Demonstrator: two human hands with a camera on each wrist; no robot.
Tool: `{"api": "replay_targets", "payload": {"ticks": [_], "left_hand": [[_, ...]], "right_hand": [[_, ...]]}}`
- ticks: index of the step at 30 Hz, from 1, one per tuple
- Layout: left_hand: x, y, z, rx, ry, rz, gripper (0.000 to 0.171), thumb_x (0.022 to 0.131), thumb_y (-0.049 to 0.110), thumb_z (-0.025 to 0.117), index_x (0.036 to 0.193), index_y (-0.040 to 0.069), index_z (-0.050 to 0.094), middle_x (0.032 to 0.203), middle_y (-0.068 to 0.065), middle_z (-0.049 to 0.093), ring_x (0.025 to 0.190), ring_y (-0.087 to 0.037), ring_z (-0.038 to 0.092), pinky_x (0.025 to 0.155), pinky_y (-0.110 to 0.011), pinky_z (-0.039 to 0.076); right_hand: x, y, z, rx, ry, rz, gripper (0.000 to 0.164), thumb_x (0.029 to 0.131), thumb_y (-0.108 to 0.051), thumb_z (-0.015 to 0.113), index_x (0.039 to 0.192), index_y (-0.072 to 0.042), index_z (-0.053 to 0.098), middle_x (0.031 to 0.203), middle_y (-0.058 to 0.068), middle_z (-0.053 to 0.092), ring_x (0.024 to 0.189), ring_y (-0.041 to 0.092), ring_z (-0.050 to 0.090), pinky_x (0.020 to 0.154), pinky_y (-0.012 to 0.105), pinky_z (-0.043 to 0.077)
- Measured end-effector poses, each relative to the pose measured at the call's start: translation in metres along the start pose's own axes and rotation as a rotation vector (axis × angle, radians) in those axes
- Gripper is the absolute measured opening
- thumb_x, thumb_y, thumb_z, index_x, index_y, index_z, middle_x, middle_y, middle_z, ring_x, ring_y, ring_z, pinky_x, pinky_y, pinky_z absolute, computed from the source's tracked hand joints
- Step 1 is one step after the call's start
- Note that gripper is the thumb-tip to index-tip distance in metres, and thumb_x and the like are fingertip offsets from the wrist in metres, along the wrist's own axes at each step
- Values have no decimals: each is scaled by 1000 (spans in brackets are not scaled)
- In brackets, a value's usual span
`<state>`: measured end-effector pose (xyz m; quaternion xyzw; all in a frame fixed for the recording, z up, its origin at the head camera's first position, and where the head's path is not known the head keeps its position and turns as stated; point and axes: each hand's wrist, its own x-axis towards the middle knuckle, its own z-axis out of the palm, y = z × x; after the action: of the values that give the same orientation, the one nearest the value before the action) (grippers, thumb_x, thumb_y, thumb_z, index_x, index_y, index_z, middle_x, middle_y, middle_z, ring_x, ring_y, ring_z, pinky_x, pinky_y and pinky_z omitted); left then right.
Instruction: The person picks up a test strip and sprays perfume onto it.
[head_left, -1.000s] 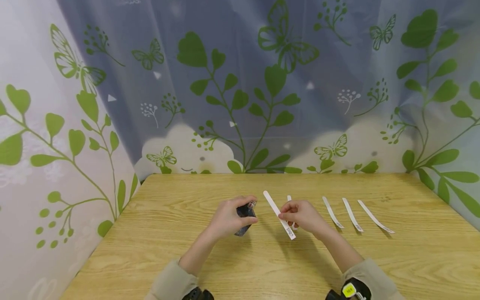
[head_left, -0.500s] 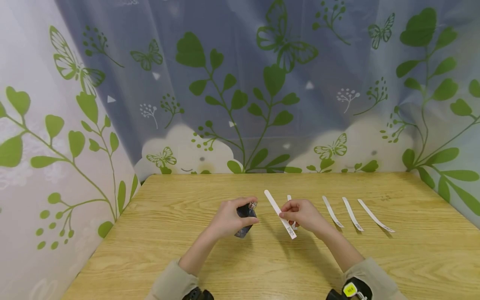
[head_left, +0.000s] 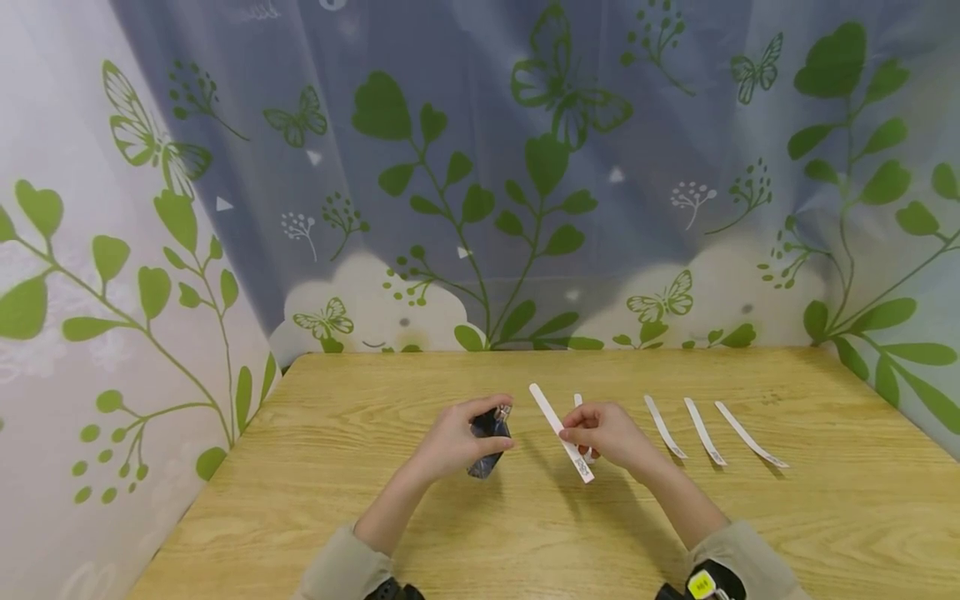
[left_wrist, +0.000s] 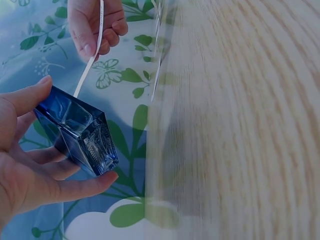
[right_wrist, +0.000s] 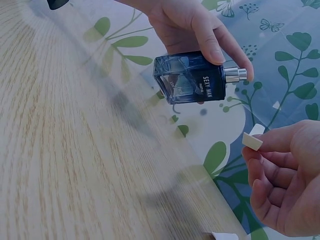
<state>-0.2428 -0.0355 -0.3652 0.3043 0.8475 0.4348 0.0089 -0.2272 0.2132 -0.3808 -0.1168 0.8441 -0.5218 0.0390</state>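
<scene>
My left hand (head_left: 450, 437) holds a dark blue glass perfume bottle (head_left: 489, 423), tilted above the table. In the right wrist view, its index finger touches the silver spray top (right_wrist: 235, 75), and "SEXY MAN" is lettered on the bottle's side. Facing it, my right hand (head_left: 611, 435) pinches a white paper test strip (head_left: 546, 408) between thumb and forefinger. Small dark writing marks the strip's near end. Strip and bottle are apart in the head view. A second white strip (head_left: 578, 400) lies partly hidden behind the right hand.
To the right, three more slightly curved test strips, a left one (head_left: 663, 427), a middle one (head_left: 705, 432) and a right one (head_left: 750, 435), lie on the wooden table (head_left: 360, 400). A curtain (head_left: 450, 208) printed with leaves and butterflies hangs behind the table's far edge.
Both hands stay almost still, with the bottle and the strip in the same grips. The head view has shifted very slightly.
</scene>
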Motion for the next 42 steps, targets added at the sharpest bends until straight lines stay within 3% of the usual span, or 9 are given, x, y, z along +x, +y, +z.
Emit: {"api": "replay_targets", "payload": {"ticks": [11,21,30,42], "left_hand": [[-3,-3,-2,-95,16,-40,54,84,23,71,134,20,52,133,-9,51,114,-30,52,82,-42,48],[-4,-4,-5,-77,9,-23,54,84,24,71,134,20,52,133,-8,50,113,-28,52,80,-38,49],[-5,-6,-5,-74,-13,-4,53,84,22,71,133,21,53,138,-8,46,121,-29,46,93,-47,41],[-5,-11,-5,-68,-16,9,54,84,26,70,134,21,52,137,-6,47,123,-27,45,95,-46,40]], "right_hand": [[-3,2,-5,14,29,28,18,87,-14,65,94,3,63,69,1,59,64,20,54,56,33,46],[-6,3,-13,21,59,63,22,88,-17,64,96,3,61,72,1,59,67,17,52,58,32,45],[-11,10,-26,27,105,88,21,89,-18,64,93,2,62,67,1,56,65,18,51,56,31,45],[-20,16,-47,46,155,148,24,91,-19,62,97,3,59,75,3,53,68,19,49,55,28,42]]}}
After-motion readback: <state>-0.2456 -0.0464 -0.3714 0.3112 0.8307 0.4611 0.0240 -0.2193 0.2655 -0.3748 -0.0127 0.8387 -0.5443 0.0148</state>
